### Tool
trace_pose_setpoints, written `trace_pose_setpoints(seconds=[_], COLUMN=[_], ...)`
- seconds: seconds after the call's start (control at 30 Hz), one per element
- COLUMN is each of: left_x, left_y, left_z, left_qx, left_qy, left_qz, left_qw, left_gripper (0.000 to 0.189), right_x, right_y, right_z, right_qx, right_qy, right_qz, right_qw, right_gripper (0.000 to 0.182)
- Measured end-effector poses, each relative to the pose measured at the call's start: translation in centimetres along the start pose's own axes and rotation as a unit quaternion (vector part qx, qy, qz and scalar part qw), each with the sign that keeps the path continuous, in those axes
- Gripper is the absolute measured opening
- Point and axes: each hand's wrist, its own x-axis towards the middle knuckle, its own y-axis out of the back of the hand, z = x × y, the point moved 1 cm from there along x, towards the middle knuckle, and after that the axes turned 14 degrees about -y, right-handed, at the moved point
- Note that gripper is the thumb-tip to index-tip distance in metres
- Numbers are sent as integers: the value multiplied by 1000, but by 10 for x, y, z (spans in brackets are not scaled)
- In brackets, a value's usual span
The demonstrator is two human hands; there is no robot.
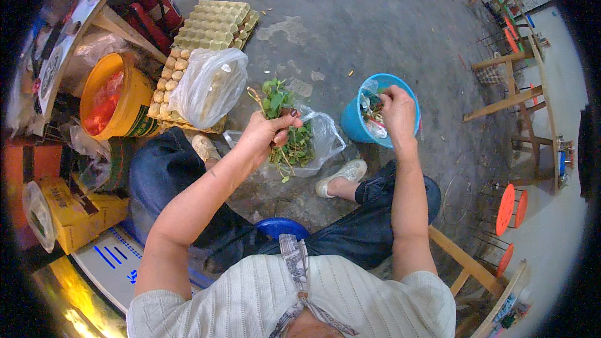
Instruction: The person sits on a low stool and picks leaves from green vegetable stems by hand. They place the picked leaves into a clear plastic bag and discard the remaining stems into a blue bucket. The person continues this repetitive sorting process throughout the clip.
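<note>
My left hand [273, 132] is closed around a bunch of leafy green herbs [276, 98], whose leaves stick out above the fingers and whose stems trail below. Beneath it, a clear plastic bag [327, 143] lies spread on the floor with more loose greens [300, 143] in it. My right hand [396, 105] reaches over the rim of a blue plastic bin [352, 122], its fingertips pointing down at the mixed waste [372, 111] inside. Whether those fingertips pinch anything is hidden from this angle.
Left of my knee stand an egg tray [171, 77] partly covered by a plastic bag [211, 87], stacked empty egg trays [213, 23], a yellow bucket [117, 98] and red fire extinguishers [164, 4]. Wooden tables [512, 98] and orange stools [505, 209] line the right side.
</note>
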Motion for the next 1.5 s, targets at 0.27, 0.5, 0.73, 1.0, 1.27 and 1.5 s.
trace_pose_setpoints(seconds=[0.27,0.5,0.73,1.0,1.27,1.5], left_x=[-1,2,18,24,17,10], left_y=[6,5,27,58,40,17], left_z=[-3,-9,-4,33,18,-2], left_qx=[-41,11,-93,-203,-161,-59], left_qy=[3,-11,-70,-121,-89,-102], left_qz=[15,50,133,109,81,47], left_qw=[999,999,984,965,980,992], left_gripper=[18,17,13,9,12,16], right_x=[-46,-106,-97,-4,-33,-100], right_y=[-20,-71,-56,-18,-8,-39], right_z=[-52,-92,-92,8,-40,-101], right_qx=[82,303,374,83,62,243], right_qy=[74,31,-29,-50,147,125], right_qz=[-186,-468,-516,-126,-25,-283], right_qw=[976,830,770,987,987,919], right_gripper=[25,28,31,24,24,21])
